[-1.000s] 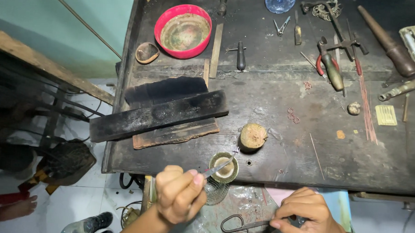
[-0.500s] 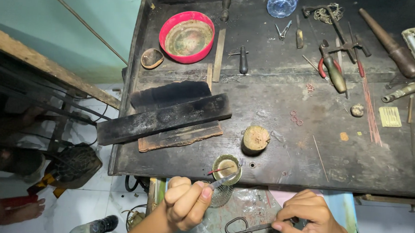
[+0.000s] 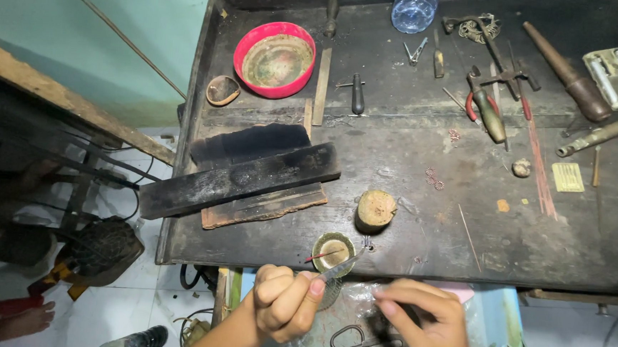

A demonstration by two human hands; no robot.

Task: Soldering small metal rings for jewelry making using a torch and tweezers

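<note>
My left hand [image 3: 285, 302] is closed around thin metal tweezers [image 3: 341, 265] whose tip points up and right, over the edge of a small round dish [image 3: 333, 246] at the bench's near edge. A thin red-tipped stick lies in that dish. My right hand [image 3: 430, 325] hovers to the right, below the bench edge, fingers pinched together toward the left; whether it holds anything is too small to tell. Dark scissors [image 3: 354, 339] lie just below my hands.
A dark wooden workbench [image 3: 424, 166] carries charred black wooden blocks [image 3: 241, 178], a round wooden stub [image 3: 375, 210], a red bowl [image 3: 274, 58], a clear bottle [image 3: 413, 7], pliers, files and copper wires [image 3: 537, 155]. Someone's bare foot [image 3: 25, 317] rests on the floor at left.
My right hand rose from the scissors and moved left toward my left hand. The tweezers tip shifted slightly right at the dish. The view drifted a little.
</note>
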